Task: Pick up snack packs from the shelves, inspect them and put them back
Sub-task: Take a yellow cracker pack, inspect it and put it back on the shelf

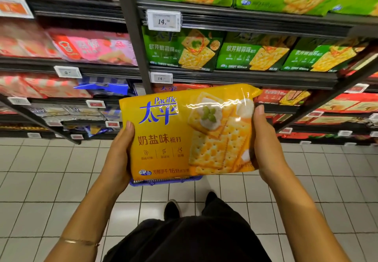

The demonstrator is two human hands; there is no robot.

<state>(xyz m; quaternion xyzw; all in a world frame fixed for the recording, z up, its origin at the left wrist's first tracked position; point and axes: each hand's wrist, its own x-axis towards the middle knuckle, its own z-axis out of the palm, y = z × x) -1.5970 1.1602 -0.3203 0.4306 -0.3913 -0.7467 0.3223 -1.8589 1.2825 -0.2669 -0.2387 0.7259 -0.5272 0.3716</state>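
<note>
A yellow Pacific cracker pack (163,139) with blue lettering and pictured crackers is held up in front of the shelves, its front facing me. My left hand (120,153) grips its left edge, thumb on the front and fingers hidden behind. On the opposite edge my right hand (266,145) holds the pack the same way, thumb pointing up along the side.
Dark shelves (245,77) carry green cracker packs (182,49) on the right bay, with red packs (284,96) below them. The left bay holds pink packs (92,47). White price tags (163,20) hang on the rails. A blue basket edge (165,181) shows under the pack, above white floor tiles (51,180).
</note>
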